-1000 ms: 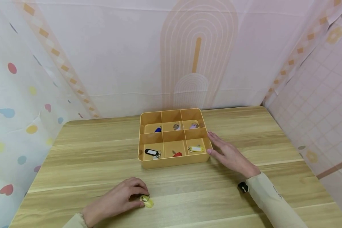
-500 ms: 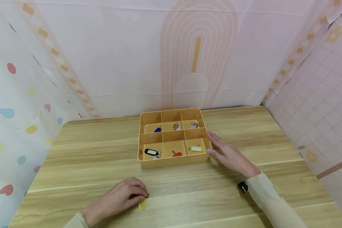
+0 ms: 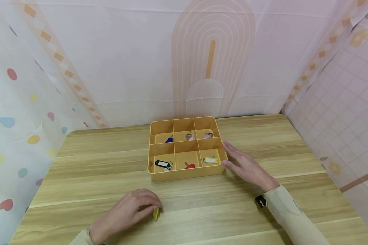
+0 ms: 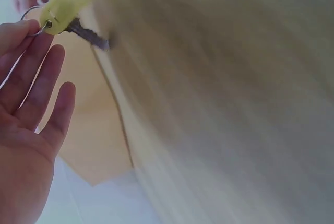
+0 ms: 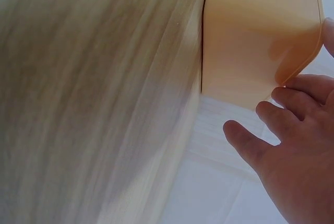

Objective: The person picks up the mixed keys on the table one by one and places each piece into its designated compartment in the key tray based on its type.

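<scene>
My left hand (image 3: 130, 208) is low over the table in front of the organizer box, pinching a metal ring (image 4: 30, 13) between thumb and finger. From that ring hang a yellow key tag (image 4: 68, 4) and a key (image 4: 87, 33); its other fingers are loosely extended. In the head view the tag shows as a small yellow strip beneath the fingertips. An orange-yellow six-compartment box (image 3: 187, 174) stands further back. Against its right side lies my right hand (image 3: 249, 167), fingers extended, the fingertips at the wall and rim.
Each compartment contains tagged keys: a blue tag (image 3: 169, 139), pale tags at the back, then black (image 3: 162, 164), red (image 3: 190, 166) and yellow (image 3: 211, 160) along the front. The wooden table (image 3: 95, 153) meets printed cloth walls (image 3: 125, 68) behind and beside.
The yellow tag has turned from lying flat in view to hanging narrow under the left fingertips. The left hand shifted only slightly; the right hand has stayed at the box.
</scene>
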Tool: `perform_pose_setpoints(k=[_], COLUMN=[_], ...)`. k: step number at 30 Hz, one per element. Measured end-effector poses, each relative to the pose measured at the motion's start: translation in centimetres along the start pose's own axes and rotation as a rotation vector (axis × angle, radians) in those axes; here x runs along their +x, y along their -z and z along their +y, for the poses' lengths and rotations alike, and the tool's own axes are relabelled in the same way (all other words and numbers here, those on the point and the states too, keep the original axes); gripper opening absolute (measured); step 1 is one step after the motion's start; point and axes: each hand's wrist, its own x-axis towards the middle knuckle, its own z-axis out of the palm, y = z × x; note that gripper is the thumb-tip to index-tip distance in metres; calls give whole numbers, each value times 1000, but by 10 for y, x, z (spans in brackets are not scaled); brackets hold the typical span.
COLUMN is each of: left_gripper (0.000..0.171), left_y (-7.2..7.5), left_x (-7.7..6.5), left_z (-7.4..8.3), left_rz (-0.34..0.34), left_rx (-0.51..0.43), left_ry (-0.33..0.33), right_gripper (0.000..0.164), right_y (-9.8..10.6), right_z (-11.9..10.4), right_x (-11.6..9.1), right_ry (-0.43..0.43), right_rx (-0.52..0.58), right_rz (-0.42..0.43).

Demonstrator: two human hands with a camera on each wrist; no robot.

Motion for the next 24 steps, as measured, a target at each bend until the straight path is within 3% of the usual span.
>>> perform_pose_setpoints(k=[17,24], left_gripper=[19,19], left_y=[1,-3], left_x=[41,62], left_z=[21,28], left_rz=[192,276], left_rx=[-45,-53], left_ry=[-48,-22], right_gripper=[71,71], right_y=[-2,-1], right_z=[1,1], right_x=[0,0], right_ry=[-3,-9], right_rx=[6,14], right_rz=[5,3])
